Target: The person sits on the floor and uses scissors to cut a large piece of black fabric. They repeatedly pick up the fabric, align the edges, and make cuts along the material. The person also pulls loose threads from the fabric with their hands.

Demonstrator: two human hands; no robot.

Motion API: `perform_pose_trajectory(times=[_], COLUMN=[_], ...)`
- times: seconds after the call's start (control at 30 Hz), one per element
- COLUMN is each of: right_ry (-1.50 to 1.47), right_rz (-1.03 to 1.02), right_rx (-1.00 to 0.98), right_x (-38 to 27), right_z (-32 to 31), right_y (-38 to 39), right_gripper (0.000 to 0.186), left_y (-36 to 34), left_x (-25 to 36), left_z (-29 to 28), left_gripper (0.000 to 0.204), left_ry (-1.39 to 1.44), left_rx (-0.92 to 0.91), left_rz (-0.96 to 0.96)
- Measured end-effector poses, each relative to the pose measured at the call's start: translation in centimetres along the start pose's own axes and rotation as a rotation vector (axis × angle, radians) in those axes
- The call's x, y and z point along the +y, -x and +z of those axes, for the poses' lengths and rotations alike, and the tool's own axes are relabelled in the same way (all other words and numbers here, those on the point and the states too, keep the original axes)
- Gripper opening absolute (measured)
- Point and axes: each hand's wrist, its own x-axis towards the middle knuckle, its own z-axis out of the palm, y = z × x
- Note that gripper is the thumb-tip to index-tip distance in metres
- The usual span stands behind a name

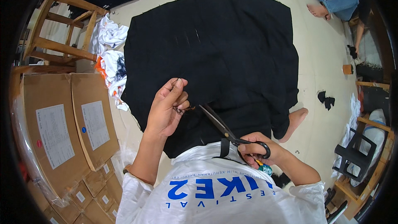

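A wide piece of black cloth is spread over my lap and legs, with a few pale thread marks on it. Above its near part, my left hand is closed, thumb against fingertip, on a small tangle of dark thread. My right hand has its fingers round the black handles of a pair of scissors. Their blades look closed and point up and left, tips a short way from the thread. Just below my right hand shows a small green and yellow thing that I cannot make out.
Taped cardboard boxes are stacked at left, beside a wooden stool and white cloths. My bare foot sticks out at right. Black scraps lie on the floor. Another person sits at the upper right.
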Motion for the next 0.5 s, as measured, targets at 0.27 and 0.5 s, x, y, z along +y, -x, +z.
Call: perform_pose_trajectory(times=[0.27,0.5], right_ry=[0.014,-0.028], right_rz=[-0.03,0.006], right_rx=[-0.075,-0.047], right_x=[-0.1,0.2], right_z=[0.6,0.8], right_y=[-0.5,-1.5], right_gripper=[0.033,0.035], left_y=[-0.5,0.0], left_x=[1.6,1.6], left_z=[1.0,0.5], left_gripper=[0.019,0.017], left_ry=[0.023,0.021], left_rx=[0.024,-0.011], left_rz=[0.039,0.025])
